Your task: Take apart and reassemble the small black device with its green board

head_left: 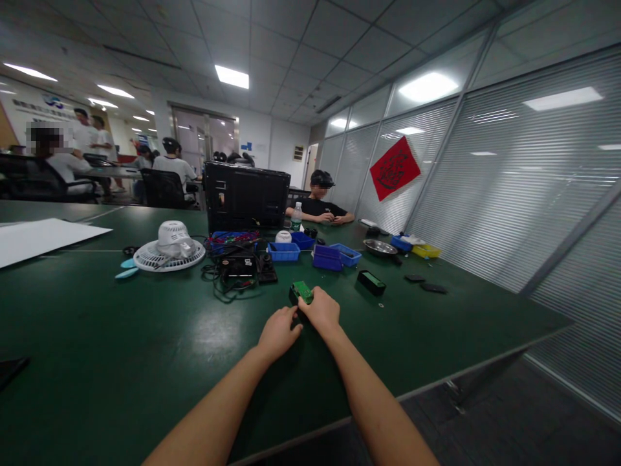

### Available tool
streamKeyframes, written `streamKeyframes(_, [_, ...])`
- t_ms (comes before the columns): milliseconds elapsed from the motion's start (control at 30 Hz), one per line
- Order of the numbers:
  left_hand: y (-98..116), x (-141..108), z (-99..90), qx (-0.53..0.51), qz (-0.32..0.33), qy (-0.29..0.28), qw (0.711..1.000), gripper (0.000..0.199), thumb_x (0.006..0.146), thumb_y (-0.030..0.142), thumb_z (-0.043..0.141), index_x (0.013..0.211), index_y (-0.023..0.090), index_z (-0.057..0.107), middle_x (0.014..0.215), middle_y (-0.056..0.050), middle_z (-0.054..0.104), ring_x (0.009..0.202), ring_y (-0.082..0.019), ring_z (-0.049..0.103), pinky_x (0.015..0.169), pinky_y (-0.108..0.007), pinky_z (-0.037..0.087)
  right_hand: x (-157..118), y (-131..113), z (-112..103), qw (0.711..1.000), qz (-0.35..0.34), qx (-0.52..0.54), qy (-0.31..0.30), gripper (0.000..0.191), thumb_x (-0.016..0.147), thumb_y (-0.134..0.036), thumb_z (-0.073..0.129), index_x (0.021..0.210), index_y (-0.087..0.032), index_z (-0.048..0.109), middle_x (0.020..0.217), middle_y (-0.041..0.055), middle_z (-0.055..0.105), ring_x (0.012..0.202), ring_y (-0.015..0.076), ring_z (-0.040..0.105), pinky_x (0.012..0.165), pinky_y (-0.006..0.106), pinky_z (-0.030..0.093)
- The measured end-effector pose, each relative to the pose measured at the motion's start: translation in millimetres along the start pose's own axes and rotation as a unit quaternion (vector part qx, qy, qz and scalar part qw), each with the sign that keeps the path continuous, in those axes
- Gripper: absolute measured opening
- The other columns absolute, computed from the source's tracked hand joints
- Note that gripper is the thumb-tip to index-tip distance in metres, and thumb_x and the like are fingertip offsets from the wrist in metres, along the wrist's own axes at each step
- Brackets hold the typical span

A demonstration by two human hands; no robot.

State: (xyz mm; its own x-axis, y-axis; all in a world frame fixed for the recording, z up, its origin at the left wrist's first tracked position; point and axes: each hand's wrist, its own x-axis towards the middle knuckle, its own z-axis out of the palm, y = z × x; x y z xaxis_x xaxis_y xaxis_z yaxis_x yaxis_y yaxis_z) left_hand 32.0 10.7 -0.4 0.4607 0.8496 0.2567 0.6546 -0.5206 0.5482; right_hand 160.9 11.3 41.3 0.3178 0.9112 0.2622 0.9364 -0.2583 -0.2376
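A green circuit board [301, 290] sits at the top of a small black case [293, 298] on the green table. My right hand [324, 309] is closed on the near right end of the board, thumb and fingers on either side. Just to the left, my left hand [280, 333] rests low by the case's near side, fingers stretched forward and thumb held apart. Its fingertips are close to the case; whether they touch it I cannot tell. A similar black case with a green top [372, 282] lies to the right, near a small pale ring [381, 305].
Behind my hands are blue bins [284, 252], a black power unit with cables [237, 265] and a monitor [247, 194]. A white fan part [169, 249] lies left; a metal dish [380, 247] and flat black pieces [433, 288] lie right. Another person [320, 200] sits across.
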Motion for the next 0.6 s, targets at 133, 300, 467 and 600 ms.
streamKeyframes(133, [3.2, -1.0, -2.9, 0.009, 0.002, -0.001, 1.000, 0.029, 0.074, 0.025, 0.052, 0.103, 0.019, 0.055, 0.094, -0.004, 0.059, 0.089, -0.018, 0.053, 0.079, -0.027, 0.038, -2.4, -0.3, 3.3, 1.000, -0.008, -0.006, -0.002, 0.036, 0.077, -0.050, 0.047, 0.095, -0.019, 0.052, 0.095, 0.0091, 0.060, 0.084, 0.0205, 0.059, 0.068, 0.028, 0.040])
streamKeyframes(300, [3.8, -1.2, -2.8, 0.010, 0.010, 0.007, 1.000, 0.027, 0.074, 0.024, 0.052, 0.100, 0.019, 0.055, 0.092, -0.004, 0.058, 0.087, -0.018, 0.053, 0.077, -0.027, 0.039, -3.1, 1.0, 5.1, 1.000, -0.023, -0.010, -0.002, 0.037, 0.078, -0.050, 0.045, 0.098, -0.019, 0.049, 0.102, 0.0095, 0.053, 0.087, 0.0204, 0.058, 0.068, 0.028, 0.040])
streamKeyframes(467, [-1.2, 0.0, 1.0, 0.012, 0.018, 0.014, 1.000, 0.029, 0.075, 0.026, 0.051, 0.103, 0.019, 0.054, 0.093, -0.004, 0.058, 0.087, -0.018, 0.053, 0.078, -0.027, 0.038, -2.2, 3.5, 5.1, 1.000, -0.028, 0.003, -0.008, 0.043, 0.075, -0.053, 0.050, 0.103, -0.020, 0.048, 0.104, 0.0083, 0.051, 0.088, 0.0209, 0.057, 0.068, 0.029, 0.040])
streamKeyframes(600, [-5.5, 1.4, 4.4, 0.011, 0.019, 0.010, 1.000, 0.034, 0.075, 0.027, 0.051, 0.108, 0.018, 0.053, 0.094, -0.005, 0.058, 0.088, -0.018, 0.053, 0.078, -0.028, 0.038, -0.5, 7.7, 2.8, 0.998, -0.042, 0.037, -0.009, 0.049, 0.071, -0.055, 0.052, 0.108, -0.023, 0.048, 0.102, 0.0064, 0.052, 0.090, 0.0205, 0.055, 0.068, 0.028, 0.040])
